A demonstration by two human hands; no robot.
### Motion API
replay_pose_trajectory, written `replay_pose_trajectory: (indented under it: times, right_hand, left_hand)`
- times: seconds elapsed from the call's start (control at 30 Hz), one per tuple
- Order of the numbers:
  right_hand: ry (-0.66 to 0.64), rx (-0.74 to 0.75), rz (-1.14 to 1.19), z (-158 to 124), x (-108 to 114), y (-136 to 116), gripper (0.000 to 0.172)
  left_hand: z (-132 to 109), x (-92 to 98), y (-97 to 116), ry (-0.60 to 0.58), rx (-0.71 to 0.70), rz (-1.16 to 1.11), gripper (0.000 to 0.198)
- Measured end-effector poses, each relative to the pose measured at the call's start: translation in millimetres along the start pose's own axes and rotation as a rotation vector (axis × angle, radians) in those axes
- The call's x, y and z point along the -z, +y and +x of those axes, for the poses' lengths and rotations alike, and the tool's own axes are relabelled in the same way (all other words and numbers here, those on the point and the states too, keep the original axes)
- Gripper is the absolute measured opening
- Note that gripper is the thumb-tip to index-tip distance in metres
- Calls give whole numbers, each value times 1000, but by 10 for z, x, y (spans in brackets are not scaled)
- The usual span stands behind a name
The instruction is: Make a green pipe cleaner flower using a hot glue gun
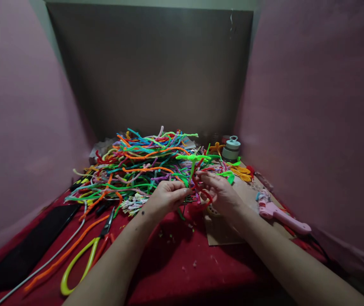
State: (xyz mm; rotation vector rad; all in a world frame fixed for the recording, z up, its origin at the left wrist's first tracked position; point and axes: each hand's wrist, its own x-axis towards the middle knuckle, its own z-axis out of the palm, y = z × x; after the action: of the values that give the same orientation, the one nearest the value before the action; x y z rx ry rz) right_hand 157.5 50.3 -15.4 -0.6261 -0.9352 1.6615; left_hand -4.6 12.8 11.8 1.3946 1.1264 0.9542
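Note:
My left hand (173, 195) is closed, its thumb and fingers pinching the lower stem of a bright green pipe-cleaner shape (193, 158) that stands upright with a flat, spread top. Close on its right, my right hand (217, 191) has its fingers curled around a red pipe cleaner (205, 194), which bends beside the green stem. Behind both hands rises a large heap of multicoloured pipe cleaners (146, 165). Fingers partly hide where the red and green pieces meet.
Yellow-handled scissors (95, 244) and a black flat item (30, 244) lie at left. On the right are a pink glue gun (283, 217), a cardboard sheet (221, 233), yellow pipe-cleaner loops (241, 173) and a lidded jar (232, 148). Small scraps dot the red cloth (182, 272).

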Motion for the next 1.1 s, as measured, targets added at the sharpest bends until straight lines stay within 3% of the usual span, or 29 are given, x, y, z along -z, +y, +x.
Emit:
replay_pose_trajectory:
  times: [0.23, 0.33, 0.43, 0.53, 0.67, 0.8, 0.87, 1.0, 1.1]
  right_hand:
    - [-47, -85, -117, 25, -109, 62, 24]
    - [-97, -122, -164, -8, -97, 79, 20]
    - [-13, -123, -214, 3, -83, 33, 23]
    - [49, -75, -468, 104, -121, -44, 20]
    - [13, -20, -717, 433, -317, -48, 11]
    - [68, 130, -755, 801, -593, 65, 17]
    - [120, 231, -721, 850, -686, 96, 17]
    - [77, 250, -632, 577, -681, 94, 11]
    - [-183, 37, -436, 262, -575, 84, 15]
  left_hand:
    - [-7, 5, 2, -6, -16, -41, 34]
    - [-1, 44, 11, 59, -56, -120, 32]
    - [-19, 148, 58, 155, -139, -246, 27]
    - [-92, 282, 149, 260, -306, -366, 13]
    - [-228, 395, 254, 306, -449, -439, 5]
    - [-265, 403, 264, 274, -481, -404, 7]
    - [-239, 393, 241, 272, -442, -373, 8]
    - [-169, 388, 190, 259, -387, -333, 13]
    - [-131, 379, 163, 275, -362, -327, 15]
